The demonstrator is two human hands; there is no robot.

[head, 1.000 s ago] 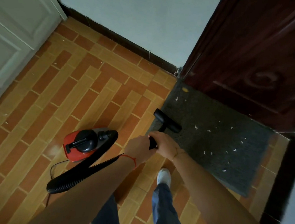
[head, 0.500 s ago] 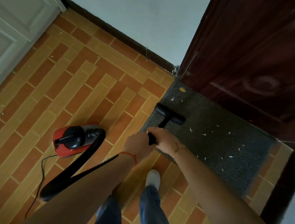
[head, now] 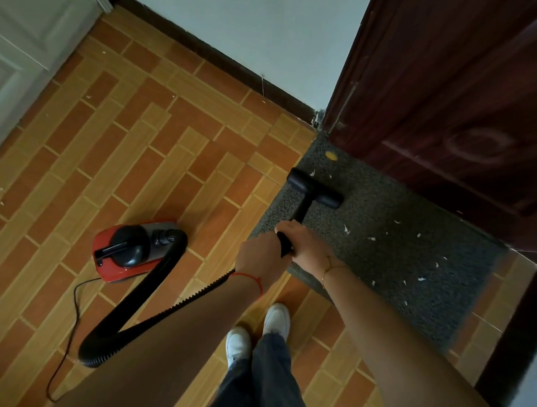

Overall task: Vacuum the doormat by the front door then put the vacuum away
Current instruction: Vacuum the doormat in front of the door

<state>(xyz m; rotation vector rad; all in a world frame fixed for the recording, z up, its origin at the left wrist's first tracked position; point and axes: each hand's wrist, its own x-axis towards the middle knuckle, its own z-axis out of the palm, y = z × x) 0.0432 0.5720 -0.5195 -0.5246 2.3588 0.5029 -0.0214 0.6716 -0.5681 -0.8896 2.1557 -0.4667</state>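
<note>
Nozzle [head: 314, 190] farther along one doormat [head: 386, 244]

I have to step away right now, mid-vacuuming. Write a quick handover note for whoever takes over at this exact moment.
Left hand and right hand both grip the black wand.
Floor nozzle sits on the doormat at its far left end, near the dark door.
Red canister stands on the tile floor to the left, its hose looping back to the wand.
Done: little that shows; the strip by the nozzle looks mostly clean.
Left: white scraps over the mat's middle and right, a yellow bit ahead of the nozzle; then put the vacuum away.
</note>
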